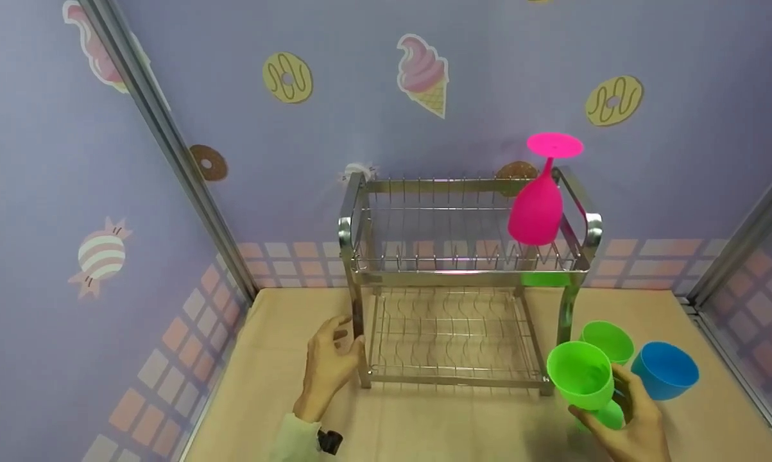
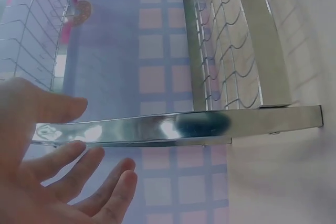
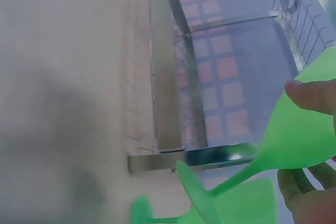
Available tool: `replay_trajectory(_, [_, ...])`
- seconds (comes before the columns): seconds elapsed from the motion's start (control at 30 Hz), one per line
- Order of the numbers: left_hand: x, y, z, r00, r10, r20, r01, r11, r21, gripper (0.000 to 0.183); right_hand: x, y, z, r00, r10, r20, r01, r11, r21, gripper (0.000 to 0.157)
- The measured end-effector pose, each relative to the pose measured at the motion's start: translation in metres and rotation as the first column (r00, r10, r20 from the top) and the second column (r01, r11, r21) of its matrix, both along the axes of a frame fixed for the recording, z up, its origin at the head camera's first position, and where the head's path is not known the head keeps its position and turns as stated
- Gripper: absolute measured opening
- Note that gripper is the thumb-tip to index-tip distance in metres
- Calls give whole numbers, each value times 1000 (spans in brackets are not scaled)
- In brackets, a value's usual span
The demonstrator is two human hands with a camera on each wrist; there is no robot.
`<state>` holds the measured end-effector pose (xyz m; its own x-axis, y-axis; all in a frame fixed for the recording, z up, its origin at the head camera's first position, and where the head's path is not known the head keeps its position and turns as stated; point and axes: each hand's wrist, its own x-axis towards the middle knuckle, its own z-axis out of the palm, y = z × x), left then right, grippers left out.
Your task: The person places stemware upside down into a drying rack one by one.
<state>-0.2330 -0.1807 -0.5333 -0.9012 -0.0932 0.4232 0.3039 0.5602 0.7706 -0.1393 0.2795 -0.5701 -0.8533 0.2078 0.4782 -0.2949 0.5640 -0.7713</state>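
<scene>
My right hand grips a green plastic goblet by its bowl, thumb on one side and fingers on the other. The goblet's mouth faces up toward the head camera; its stem and round foot show in the right wrist view. Around the left front leg of a metal two-tier dish rack, my left hand has its thumb and loosely bent fingers on either side of the post. A pink goblet stands upside down on the upper tier, at the right.
Beside my right hand are a second green goblet and a blue goblet. The rack's lower tier has wavy wires. Patterned walls with metal corner posts enclose the beige tabletop.
</scene>
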Motion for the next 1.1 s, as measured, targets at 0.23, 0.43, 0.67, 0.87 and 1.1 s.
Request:
replay_trajectory(0.23, [11,4,7,994,-103,-21,102,993,-61,43,-9,0,20,989,80,-126,-66,991,119,101])
replay_trajectory(0.43, [19,17,11,975,-219,21,219,976,-1,44,-14,-8,37,974,98,-205,-44,966,253,100])
replay_trajectory(0.67, [24,34,15,926,-371,64,367,928,67,51,-22,-20,46,972,106,-211,-26,935,352,101])
replay_trajectory(0.87, [24,52,12,888,-454,72,447,889,102,54,-25,-29,50,967,144,-210,-31,884,466,107])
replay_trajectory(1.1, [23,75,10,846,-529,60,519,845,131,57,-32,-42,50,942,210,-263,-30,831,555,107])
